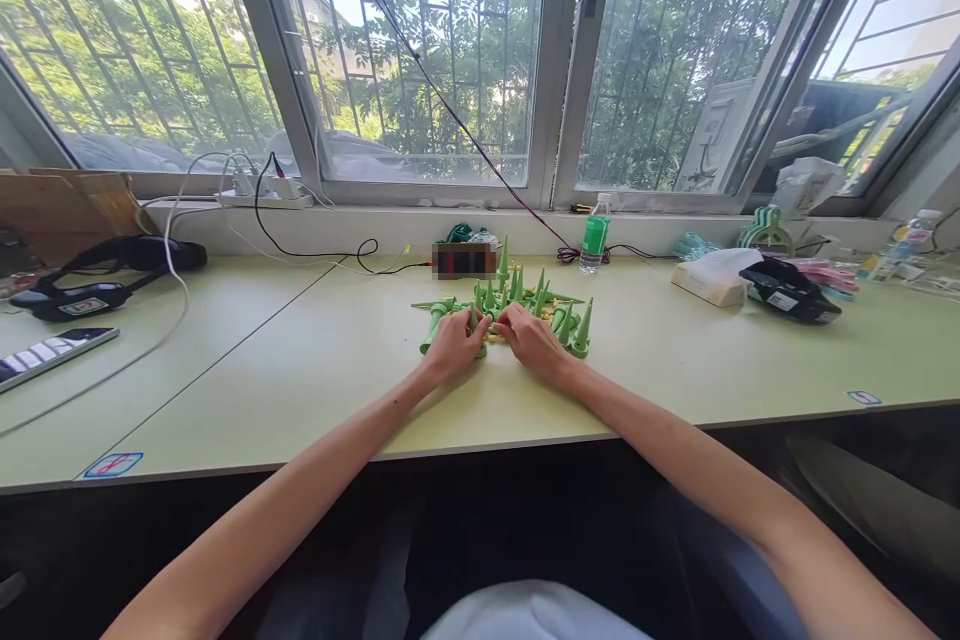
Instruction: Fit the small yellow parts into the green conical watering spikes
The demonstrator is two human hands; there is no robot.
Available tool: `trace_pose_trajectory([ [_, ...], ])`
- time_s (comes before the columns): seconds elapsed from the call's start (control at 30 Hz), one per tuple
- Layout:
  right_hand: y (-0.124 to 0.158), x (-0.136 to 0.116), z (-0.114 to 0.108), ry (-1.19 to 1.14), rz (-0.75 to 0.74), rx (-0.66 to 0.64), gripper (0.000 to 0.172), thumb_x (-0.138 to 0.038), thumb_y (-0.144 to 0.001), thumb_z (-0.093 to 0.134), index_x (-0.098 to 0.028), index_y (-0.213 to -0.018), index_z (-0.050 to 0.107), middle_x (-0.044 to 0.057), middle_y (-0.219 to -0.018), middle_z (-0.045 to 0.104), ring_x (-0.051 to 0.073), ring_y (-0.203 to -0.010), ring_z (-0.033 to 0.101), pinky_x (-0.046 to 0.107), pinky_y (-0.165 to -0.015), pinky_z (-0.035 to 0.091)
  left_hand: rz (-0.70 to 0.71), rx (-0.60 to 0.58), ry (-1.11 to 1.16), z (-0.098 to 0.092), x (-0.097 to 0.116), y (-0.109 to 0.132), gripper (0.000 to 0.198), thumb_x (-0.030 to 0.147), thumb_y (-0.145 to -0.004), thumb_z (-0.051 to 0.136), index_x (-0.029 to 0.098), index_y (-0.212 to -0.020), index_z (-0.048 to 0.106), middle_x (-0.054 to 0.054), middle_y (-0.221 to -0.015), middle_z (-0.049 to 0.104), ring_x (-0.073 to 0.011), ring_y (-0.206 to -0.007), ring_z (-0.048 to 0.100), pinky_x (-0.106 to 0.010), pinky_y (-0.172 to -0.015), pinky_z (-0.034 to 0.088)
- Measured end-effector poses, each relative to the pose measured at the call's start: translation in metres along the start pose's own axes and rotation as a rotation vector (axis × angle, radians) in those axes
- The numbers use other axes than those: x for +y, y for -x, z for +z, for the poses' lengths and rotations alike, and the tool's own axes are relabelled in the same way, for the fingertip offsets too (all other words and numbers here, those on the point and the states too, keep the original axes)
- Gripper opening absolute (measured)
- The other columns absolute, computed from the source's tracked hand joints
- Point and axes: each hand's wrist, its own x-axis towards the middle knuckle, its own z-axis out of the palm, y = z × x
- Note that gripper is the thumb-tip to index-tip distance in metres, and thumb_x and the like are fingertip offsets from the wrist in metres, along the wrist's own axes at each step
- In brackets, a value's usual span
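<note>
Many green cone-shaped spikes lie and stand in a heap at the middle of the table, some small yellow bits among them. My left hand [457, 342] is closed round a green spike [473, 318] at the heap's near edge. Close beside it, my right hand [525, 332] has its fingers pinched together; what they hold, if anything, is too small to make out. The two hands' fingertips nearly meet. Right of my right hand, a green spike [583, 328] stands with its point up.
Behind the heap are a dark blurred box [463, 261] and a bottle with a green label [595, 235]. A tissue box [709, 280] and a black strap [791, 290] lie to the right. A phone [56, 355], a headset [82, 290] and cables are on the left.
</note>
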Motion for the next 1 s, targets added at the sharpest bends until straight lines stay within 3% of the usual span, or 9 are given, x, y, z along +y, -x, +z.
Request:
trace_pose_trajectory([
  [0.17,0.0005,0.0025,0.0015,-0.175,0.024,0.067,0.018,-0.031,-0.101,0.048,-0.017,-0.093,0.056,0.002,-0.082,0.062,0.014,-0.068,0.053,0.023,-0.063,0.036,-0.084,0.011,0.11,-0.0009,0.0016,-0.0013,0.033,0.046,-0.089,0.052,0.019,-0.072,0.058,0.002,-0.052,0.057,-0.0134,-0.045,0.051,-0.027,-0.051,0.039],
  [0.3,0.0003,0.0028,-0.0007,-0.291,0.001,0.164,0.022,-0.031,-0.101,0.042,-0.017,-0.098,0.059,0.004,-0.087,0.065,0.015,-0.072,0.056,0.024,-0.068,0.04,-0.215,-0.056,0.316,-0.0007,0.0022,-0.0013,0.034,0.051,-0.088,0.055,0.019,-0.075,0.055,0.006,-0.044,0.051,-0.0116,-0.031,0.045,-0.025,-0.038,0.035],
  [0.47,-0.0001,-0.0012,-0.005,-0.342,-0.016,0.221,0.027,-0.033,-0.101,0.041,-0.017,-0.097,0.063,0.007,-0.091,0.068,0.017,-0.078,0.06,0.026,-0.071,0.043,-0.307,-0.12,0.557,-0.001,0.0037,-0.0013,0.039,0.055,-0.085,0.06,0.019,-0.075,0.051,0.007,-0.04,0.047,-0.0094,-0.029,0.042,-0.023,-0.034,0.036],
  [0.83,0.0011,-0.0016,-0.005,-0.392,0.019,0.2,0.029,-0.039,-0.101,0.043,-0.018,-0.097,0.064,0.006,-0.086,0.068,0.016,-0.072,0.062,0.025,-0.064,0.044,-0.335,-0.201,0.772,0.0012,0.001,-0.002,0.042,0.057,-0.084,0.064,0.016,-0.079,0.053,0.007,-0.044,0.046,-0.0075,-0.034,0.043,-0.021,-0.036,0.039],
  [1.0,0.0004,-0.0006,-0.0046,-0.414,0.024,0.198,0.028,-0.039,-0.1,0.045,-0.019,-0.095,0.063,0.006,-0.087,0.067,0.017,-0.073,0.062,0.025,-0.062,0.045,-0.319,-0.174,0.805,-0.0016,0.0048,-0.0014,0.042,0.056,-0.084,0.064,0.016,-0.078,0.053,0.007,-0.043,0.044,-0.0069,-0.035,0.04,-0.021,-0.035,0.038],
])
